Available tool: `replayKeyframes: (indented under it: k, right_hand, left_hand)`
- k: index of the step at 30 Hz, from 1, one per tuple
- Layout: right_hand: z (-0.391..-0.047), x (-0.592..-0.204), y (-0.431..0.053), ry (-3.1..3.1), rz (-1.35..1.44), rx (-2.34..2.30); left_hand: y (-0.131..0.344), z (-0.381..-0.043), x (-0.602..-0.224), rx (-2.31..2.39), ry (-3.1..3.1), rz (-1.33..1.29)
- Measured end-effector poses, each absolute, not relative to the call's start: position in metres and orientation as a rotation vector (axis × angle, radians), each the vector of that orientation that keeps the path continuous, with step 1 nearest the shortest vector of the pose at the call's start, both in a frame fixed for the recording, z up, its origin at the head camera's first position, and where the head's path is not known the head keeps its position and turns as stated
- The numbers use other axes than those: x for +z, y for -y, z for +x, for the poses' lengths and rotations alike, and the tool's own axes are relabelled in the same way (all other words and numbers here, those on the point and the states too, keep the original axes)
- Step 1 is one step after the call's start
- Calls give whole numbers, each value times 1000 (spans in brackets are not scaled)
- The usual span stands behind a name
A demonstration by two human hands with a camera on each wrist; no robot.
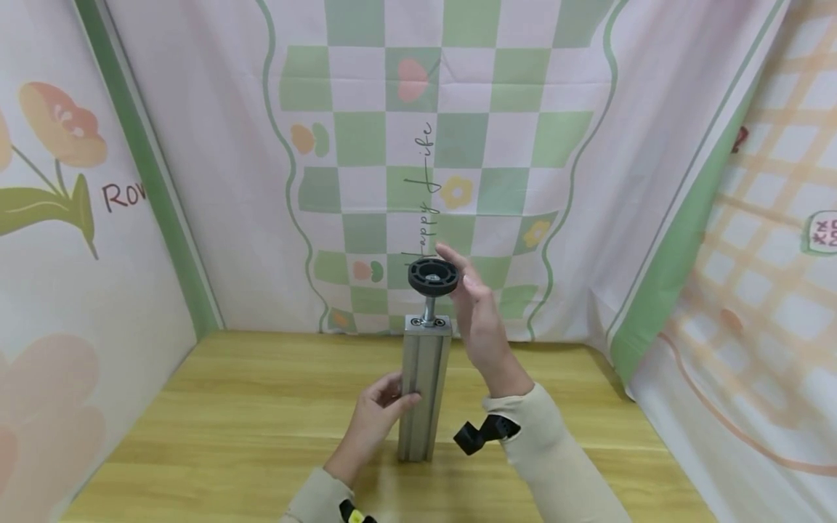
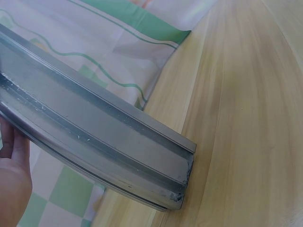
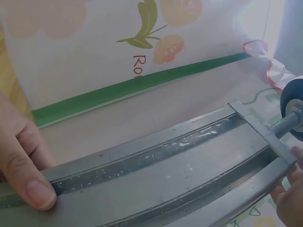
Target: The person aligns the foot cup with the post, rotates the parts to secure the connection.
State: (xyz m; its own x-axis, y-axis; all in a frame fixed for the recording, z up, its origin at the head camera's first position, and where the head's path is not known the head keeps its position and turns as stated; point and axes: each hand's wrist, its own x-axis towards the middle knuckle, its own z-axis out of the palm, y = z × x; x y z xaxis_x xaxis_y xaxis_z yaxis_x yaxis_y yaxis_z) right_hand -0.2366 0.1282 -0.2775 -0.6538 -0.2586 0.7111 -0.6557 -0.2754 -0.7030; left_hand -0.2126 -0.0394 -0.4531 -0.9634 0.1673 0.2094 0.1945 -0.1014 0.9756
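A grey metal extrusion profile with lengthwise grooves is upright, its lower end at the wooden tabletop. My left hand grips its left side, the thumb lying over the near face. From the profile's top plate rises a threaded leveling foot with a round black base facing up. Beside that base, on the right, is my right hand, its fingers extended upward along the rim; whether they touch it is hard to tell. In the right wrist view, the grooves of the profile hold small bright flecks.
The wooden table carries the profile. A checked green and white curtain hangs behind it, with printed cloth on the left and more patterned cloth on the right. Black straps sit on both sleeves.
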Motion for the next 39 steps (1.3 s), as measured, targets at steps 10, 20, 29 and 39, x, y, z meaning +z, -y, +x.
replayKeyframes:
  k: [10,20,29,39]
  right_hand:
    - [-238,-279,-124,1585,1166,2123]
    - [-242,-284,-123,1580,1116,2078]
    - [-238,-289,-126,1630,1006,1935]
    - [-231,-283,-126,1694,889,1695]
  left_hand:
    - [40,-212,-452,-2287,2099,-407]
    - [40,-214,-454,-2287,2086,-418]
    - [40,-213,-454,-2282,2087,-422]
    - [39,-213,-454,-2275,2087,-430]
